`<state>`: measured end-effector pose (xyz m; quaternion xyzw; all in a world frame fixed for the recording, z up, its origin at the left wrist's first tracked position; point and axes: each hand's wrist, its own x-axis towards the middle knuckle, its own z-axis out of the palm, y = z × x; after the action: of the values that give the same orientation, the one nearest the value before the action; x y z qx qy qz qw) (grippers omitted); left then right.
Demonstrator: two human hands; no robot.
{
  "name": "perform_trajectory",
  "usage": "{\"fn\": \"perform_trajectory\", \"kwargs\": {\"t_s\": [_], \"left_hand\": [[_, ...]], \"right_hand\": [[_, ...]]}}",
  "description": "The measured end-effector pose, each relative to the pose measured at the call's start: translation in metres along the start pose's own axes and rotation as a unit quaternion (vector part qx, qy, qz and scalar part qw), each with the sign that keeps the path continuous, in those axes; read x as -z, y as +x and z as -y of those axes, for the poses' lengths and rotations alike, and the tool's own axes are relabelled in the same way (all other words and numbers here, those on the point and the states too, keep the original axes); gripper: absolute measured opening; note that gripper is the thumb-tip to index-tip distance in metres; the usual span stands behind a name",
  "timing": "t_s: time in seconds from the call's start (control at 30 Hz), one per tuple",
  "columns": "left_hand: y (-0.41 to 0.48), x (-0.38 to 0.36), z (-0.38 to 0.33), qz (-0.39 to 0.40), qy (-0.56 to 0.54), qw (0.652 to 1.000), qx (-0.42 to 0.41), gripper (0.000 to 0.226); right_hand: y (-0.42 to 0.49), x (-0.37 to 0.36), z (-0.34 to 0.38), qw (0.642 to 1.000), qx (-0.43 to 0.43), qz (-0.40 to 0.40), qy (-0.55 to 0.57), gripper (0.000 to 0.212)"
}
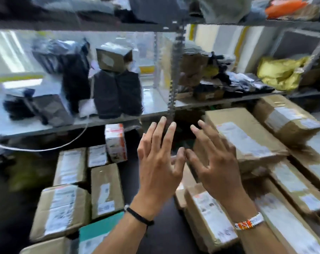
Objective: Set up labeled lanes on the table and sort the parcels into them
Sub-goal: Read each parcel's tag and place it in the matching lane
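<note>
Both of my hands are raised side by side in the middle of the view, backs toward me, fingers straight and spread, holding nothing. My left hand (160,162) wears a black cord at the wrist. My right hand (215,162) wears a beaded band. Below them lies a dark table (161,235) with several brown cardboard parcels bearing white labels: a group at the left (64,209), a long box under my right forearm (208,215), and a big box at the right (245,136). A small white and orange box (116,142) stands upright behind the left group.
A metal shelf rack (172,92) stands close behind the table, holding black plastic mailers (117,94), a small taped box (113,58) and a gold mailer (280,72). More stacked cartons (287,116) crowd the right side. A teal parcel (100,233) lies near the front left.
</note>
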<state>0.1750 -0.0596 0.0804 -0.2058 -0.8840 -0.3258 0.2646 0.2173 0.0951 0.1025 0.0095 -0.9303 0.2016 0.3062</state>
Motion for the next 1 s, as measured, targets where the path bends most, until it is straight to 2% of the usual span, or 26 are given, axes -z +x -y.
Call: {"fn": "perform_trajectory", "kwargs": {"t_s": [0.1,0.2,0.27,0.37,0.43,0.5,0.63,0.73,0.87,1.0], "left_hand": [[-0.006,0.023,0.058,-0.001,0.020,0.998,0.054,0.062],[-0.016,0.037,0.117,0.002,0.051,0.993,0.103,0.064],[-0.022,0.042,0.153,0.012,0.066,0.988,0.139,0.064],[-0.035,0.049,0.204,0.040,0.096,0.977,0.183,0.061],[-0.044,0.057,0.236,0.055,0.122,0.973,0.186,0.060],[-0.053,0.067,0.264,0.076,0.142,0.968,0.194,0.060],[-0.068,0.077,0.301,0.100,0.159,0.957,0.220,0.063],[-0.077,0.076,0.309,0.118,0.148,0.951,0.244,0.066],[-0.078,0.074,0.301,0.134,0.123,0.950,0.253,0.068],[-0.060,0.068,0.282,0.117,0.066,0.954,0.268,0.067]], "right_hand": [[0.014,-0.053,0.038,0.998,0.006,0.046,0.042,0.064],[0.025,-0.117,0.070,0.990,-0.028,0.111,0.079,0.072],[0.037,-0.163,0.090,0.975,-0.079,0.169,0.117,0.075],[0.067,-0.232,0.117,0.932,-0.182,0.252,0.187,0.085],[0.091,-0.277,0.126,0.909,-0.242,0.279,0.191,0.094],[0.111,-0.320,0.129,0.902,-0.276,0.288,0.165,0.103],[0.132,-0.373,0.128,0.894,-0.320,0.275,0.148,0.116],[0.131,-0.382,0.121,0.905,-0.316,0.238,0.158,0.106],[0.121,-0.357,0.107,0.893,-0.353,0.155,0.231,0.090],[0.092,-0.300,0.088,0.849,-0.371,0.069,0.369,0.095]]}}
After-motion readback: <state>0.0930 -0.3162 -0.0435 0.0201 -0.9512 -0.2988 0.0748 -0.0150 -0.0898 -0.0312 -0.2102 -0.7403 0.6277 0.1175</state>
